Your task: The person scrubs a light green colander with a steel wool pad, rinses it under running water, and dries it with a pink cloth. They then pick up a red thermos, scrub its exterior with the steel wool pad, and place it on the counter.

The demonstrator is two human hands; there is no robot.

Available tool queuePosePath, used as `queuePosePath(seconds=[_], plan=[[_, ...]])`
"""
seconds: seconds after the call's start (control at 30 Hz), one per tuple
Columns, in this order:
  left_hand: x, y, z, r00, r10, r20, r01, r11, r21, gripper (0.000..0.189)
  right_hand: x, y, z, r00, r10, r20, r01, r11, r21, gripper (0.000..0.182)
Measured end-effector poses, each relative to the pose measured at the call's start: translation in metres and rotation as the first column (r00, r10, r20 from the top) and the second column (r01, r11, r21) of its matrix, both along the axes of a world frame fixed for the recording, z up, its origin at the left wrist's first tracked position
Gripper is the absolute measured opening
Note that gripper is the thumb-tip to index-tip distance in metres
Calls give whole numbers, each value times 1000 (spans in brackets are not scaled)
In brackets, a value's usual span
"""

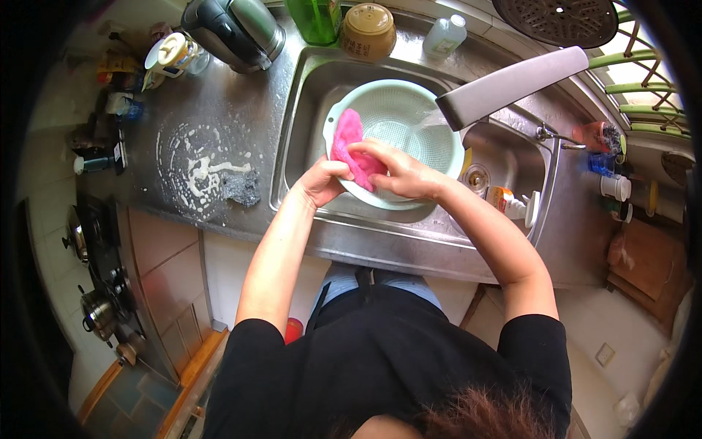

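A pale mint plastic colander [389,118] sits tilted in the larger basin of the stainless-steel sink [307,82]. My left hand [322,184] grips its near-left rim, with the thumb over the edge. In my right hand [406,173] is a bright pink cloth [348,129], pressed against the colander's inner left wall. Part of the cloth is hidden under my fingers. Above the colander's right side reaches the grey faucet [515,82], and water runs from its spout into the colander.
A steel-wool scourer [241,187] lies by foamy suds [200,175] on the left counter. Behind the sink stand an electric kettle [241,33], a brown jar [368,30] and a clear bottle [445,37]. The smaller basin holds a white spray bottle [510,206].
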State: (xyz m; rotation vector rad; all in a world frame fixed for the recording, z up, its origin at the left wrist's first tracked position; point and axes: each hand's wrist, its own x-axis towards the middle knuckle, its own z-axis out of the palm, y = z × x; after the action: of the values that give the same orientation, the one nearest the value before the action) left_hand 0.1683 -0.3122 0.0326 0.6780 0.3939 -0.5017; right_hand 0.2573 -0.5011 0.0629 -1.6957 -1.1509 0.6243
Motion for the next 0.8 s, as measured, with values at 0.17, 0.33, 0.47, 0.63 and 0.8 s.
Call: queuePosePath(seconds=[0.17, 0.33, 0.47, 0.63, 0.8], plan=[[-3, -27, 8, 995, 39, -96, -24, 988, 154, 50, 11, 27, 13, 699, 82, 710, 126, 964, -236, 46], [-17, -39, 10, 970, 231, -80, -201, 940, 275, 47, 70, 38, -11, 604, 106, 790, 492, 731, -473, 31], [-23, -39, 21, 908, 408, 97, -412, 825, 388, 64, 68, -4, -40, 689, -652, 317, 712, 691, -126, 29], [-46, -47, -1, 934, 356, 32, -350, 892, 288, 84, 53, -13, -12, 718, -583, 381, 696, 595, -402, 42], [-10, 12, 29, 988, 125, 92, -149, 929, 340, 86, 74, -7, -5, 841, -210, 499, 307, 944, -120, 54]])
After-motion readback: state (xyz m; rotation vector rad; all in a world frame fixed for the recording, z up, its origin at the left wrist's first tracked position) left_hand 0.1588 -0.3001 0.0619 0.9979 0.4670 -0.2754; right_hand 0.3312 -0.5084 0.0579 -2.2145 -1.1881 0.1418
